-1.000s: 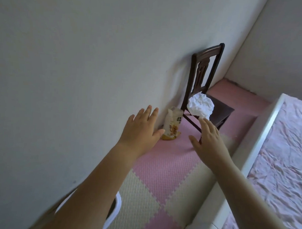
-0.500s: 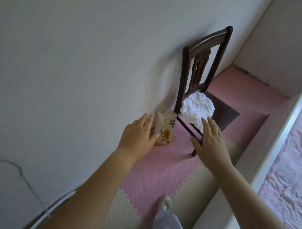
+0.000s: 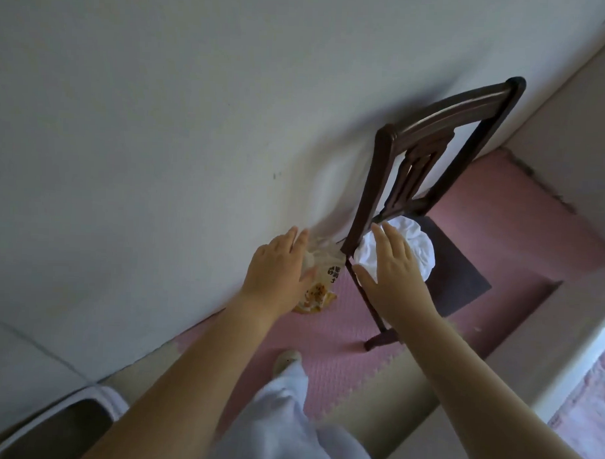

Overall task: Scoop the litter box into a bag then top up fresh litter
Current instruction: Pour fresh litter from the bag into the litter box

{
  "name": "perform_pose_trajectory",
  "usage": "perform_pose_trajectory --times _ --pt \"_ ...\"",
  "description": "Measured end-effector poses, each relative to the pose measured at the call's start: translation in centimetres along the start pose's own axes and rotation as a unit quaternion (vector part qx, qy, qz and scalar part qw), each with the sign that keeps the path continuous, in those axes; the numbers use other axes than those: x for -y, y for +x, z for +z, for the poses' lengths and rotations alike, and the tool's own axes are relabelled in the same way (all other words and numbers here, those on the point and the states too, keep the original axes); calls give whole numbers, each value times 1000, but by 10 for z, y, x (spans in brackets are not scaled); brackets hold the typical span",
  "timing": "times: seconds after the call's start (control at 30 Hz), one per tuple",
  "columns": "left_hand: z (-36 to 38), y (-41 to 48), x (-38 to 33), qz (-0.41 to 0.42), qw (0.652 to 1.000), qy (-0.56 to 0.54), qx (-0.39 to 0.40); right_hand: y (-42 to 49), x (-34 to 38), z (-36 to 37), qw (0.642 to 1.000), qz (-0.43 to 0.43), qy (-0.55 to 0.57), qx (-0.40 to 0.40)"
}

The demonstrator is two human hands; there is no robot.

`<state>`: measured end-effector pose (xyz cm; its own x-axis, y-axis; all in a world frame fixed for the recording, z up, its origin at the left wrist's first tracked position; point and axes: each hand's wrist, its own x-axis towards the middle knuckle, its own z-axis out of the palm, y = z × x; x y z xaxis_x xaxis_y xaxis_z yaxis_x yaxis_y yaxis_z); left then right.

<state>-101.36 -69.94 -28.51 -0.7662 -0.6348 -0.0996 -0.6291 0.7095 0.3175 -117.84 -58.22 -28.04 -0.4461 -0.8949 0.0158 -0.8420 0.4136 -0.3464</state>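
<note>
A cream litter bag with an orange printed bottom stands on the floor against the wall, beside the chair's front leg. My left hand is stretched over its top with straight fingers; contact cannot be told. A crumpled white plastic bag lies on the seat of the dark wooden chair. Above the white bag's near edge hovers my right hand, fingers spread and holding nothing. The white rim of the litter box shows at the lower left.
Pink and cream foam mats cover the floor. A white bed frame runs along the right side. The wall is close on the left. My leg in white trousers and a shoe stand on the mat.
I have stepped closer to the chair. Both hands have reached further forward, the left over the litter bag, the right over the white bag on the seat.
</note>
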Motion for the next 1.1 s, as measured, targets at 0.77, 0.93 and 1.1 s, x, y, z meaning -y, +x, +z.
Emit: perform_pose_trajectory --times 0.77,0.93,1.1 --pt "314 171 39 -182 973 -119 84 137 -221 289 972 -80 1 221" --pt "398 212 71 -201 968 -140 52 156 -239 387 974 -76 0 213" --pt "464 244 98 -238 948 -209 33 171 -262 456 986 20 -10 167"
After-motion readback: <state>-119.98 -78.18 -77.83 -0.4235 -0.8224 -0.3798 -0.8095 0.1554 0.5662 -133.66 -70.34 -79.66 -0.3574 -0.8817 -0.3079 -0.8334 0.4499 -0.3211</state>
